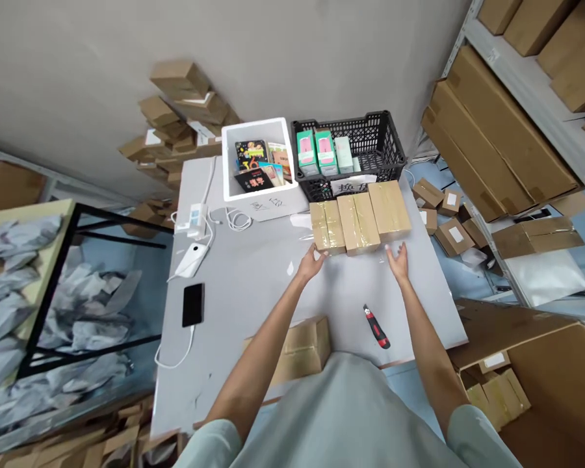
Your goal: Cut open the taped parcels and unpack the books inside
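Note:
Three taped cardboard boxes stand side by side on the table: a left box (327, 226), a middle box (358, 223) and a right box (389, 210). My left hand (312, 262) is at the near corner of the left box, fingers apart, holding nothing. My right hand (398, 261) is just in front of the right box, thumb and fingers spread, with nothing in it. A red and black box cutter (377, 327) lies on the table between my forearms. Another taped box (305, 348) sits at the front edge, partly behind my left forearm.
Behind the boxes stand a black crate (370, 140) and a white foam box (259, 205) with booklets. A phone (193, 305), power strip (191, 260) and cables lie on the left of the table (234, 292). An open carton (556, 370) is at the lower right.

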Demonstrator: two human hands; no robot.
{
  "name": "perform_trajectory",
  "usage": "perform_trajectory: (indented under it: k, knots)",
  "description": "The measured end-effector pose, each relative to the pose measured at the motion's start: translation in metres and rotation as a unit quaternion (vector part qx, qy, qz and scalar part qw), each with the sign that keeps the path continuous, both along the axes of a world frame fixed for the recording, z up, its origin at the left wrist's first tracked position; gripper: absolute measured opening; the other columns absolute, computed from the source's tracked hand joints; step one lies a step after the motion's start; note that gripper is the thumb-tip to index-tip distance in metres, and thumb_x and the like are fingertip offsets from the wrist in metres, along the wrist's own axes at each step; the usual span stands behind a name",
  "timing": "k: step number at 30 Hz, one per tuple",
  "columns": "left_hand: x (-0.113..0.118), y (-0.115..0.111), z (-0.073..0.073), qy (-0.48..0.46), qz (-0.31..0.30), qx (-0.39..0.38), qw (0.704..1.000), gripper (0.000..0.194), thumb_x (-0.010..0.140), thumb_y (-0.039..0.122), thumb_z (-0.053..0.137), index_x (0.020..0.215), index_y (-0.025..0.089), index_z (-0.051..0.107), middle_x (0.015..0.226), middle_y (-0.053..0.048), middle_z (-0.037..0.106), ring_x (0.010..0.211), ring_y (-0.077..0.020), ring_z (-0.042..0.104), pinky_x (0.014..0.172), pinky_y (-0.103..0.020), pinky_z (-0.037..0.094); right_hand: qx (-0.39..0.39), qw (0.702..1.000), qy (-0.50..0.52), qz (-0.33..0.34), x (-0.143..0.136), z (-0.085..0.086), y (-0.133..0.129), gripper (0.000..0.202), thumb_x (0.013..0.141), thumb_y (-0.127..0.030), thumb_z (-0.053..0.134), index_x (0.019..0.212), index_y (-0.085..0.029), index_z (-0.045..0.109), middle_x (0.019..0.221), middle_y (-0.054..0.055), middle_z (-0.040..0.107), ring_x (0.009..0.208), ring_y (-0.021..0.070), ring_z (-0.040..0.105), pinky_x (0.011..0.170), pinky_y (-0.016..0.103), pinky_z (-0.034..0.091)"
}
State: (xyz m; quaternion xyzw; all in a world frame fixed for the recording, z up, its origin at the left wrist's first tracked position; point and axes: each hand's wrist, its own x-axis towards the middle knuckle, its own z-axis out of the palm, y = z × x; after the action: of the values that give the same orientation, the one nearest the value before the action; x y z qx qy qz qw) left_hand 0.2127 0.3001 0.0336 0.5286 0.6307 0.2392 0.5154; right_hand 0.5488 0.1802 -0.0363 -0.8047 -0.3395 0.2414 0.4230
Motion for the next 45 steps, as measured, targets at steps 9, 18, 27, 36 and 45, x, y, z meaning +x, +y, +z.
perform_trajectory:
  k: [9,18,27,36,45]
  knots:
    - [-0.201,-0.179,0.026,0.18,0.061,-0.064,0.98,0.065,0.098,0.057,0.067,0.148,0.015,0.073,0.163,-0.022,0.07,0.142,-0.0411,0.073,0.13,-0.058,0.053,-0.207,0.977,0.021,0.046,-0.13,0.003,-0.222,0.041,0.078,-0.053,0.082,0.103,-0.027,0.064,0.115,0.014,0.074,0.13,0.0405,0.068,0.12,0.055,0.054]
    - [-0.258,-0.238,0.01,0.026,0.188,-0.159,0.969,0.061,0.11,0.067,0.044,0.132,0.019,0.074,0.157,-0.023,0.074,0.146,-0.0369,0.073,0.131,-0.054,0.052,-0.193,0.969,0.152,0.018,-0.174,0.039,-0.189,0.032,0.073,-0.051,0.08,0.082,-0.029,0.058,0.075,0.001,0.069,0.089,0.0295,0.077,0.078,0.036,0.061]
    - [-0.248,-0.229,-0.002,-0.117,0.142,-0.239,0.953,0.069,0.108,0.078,0.05,0.12,0.018,0.081,0.126,-0.021,0.086,0.12,-0.036,0.083,0.103,-0.049,0.067,-0.14,0.943,0.298,0.045,-0.239,0.093,-0.142,0.035,0.078,-0.055,0.081,0.082,-0.023,0.068,0.071,0.001,0.071,0.063,0.0176,0.069,0.06,0.028,0.057]
    - [-0.253,-0.256,0.019,-0.224,0.064,-0.096,0.968,0.083,0.101,0.094,0.054,0.129,0.021,0.082,0.141,-0.017,0.082,0.14,-0.0371,0.072,0.118,-0.048,0.061,-0.09,0.965,0.244,0.026,-0.259,0.133,-0.169,0.034,0.082,-0.052,0.078,0.077,-0.027,0.055,0.07,-0.007,0.055,0.061,0.0117,0.05,0.054,0.024,0.04]
    - [-0.262,-0.272,-0.002,-0.241,0.134,-0.089,0.957,0.061,0.101,0.072,0.073,0.136,0.022,0.077,0.152,-0.015,0.076,0.145,-0.0328,0.069,0.125,-0.046,0.057,-0.071,0.973,0.219,0.005,-0.286,0.138,-0.2,0.032,0.081,-0.056,0.069,0.091,-0.027,0.06,0.076,-0.005,0.061,0.069,0.0155,0.057,0.059,0.025,0.047]
